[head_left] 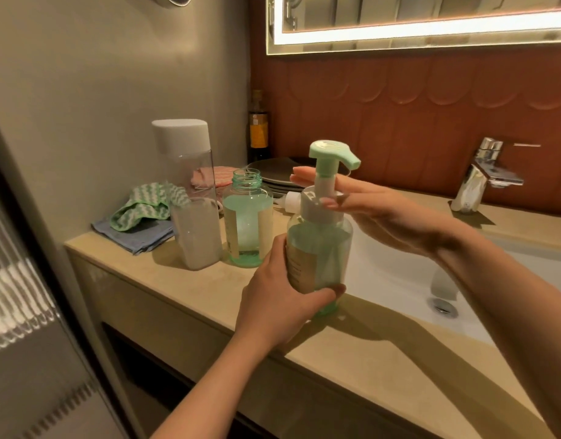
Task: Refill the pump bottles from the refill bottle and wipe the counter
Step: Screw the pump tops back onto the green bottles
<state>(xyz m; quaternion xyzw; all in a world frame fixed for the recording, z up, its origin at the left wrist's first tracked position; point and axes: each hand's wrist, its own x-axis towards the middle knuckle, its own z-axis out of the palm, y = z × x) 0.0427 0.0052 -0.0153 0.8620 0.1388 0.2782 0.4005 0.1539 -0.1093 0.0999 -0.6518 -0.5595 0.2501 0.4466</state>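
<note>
At the centre of the frame the pump bottle (pixel 320 248) stands on the counter (pixel 193 289), right at the lip of the basin (pixel 393 274). The left hand (pixel 279 299) wraps its lower body, and the right hand (pixel 383 217) pinches the white collar (pixel 314 207) with nearly straight fingers. A crooked twist could cross-thread the collar and let soap leak. A hard turn could skid the bottle into the basin, or swing an arm into the uncapped bottle (pixel 247 223) just left.
</note>
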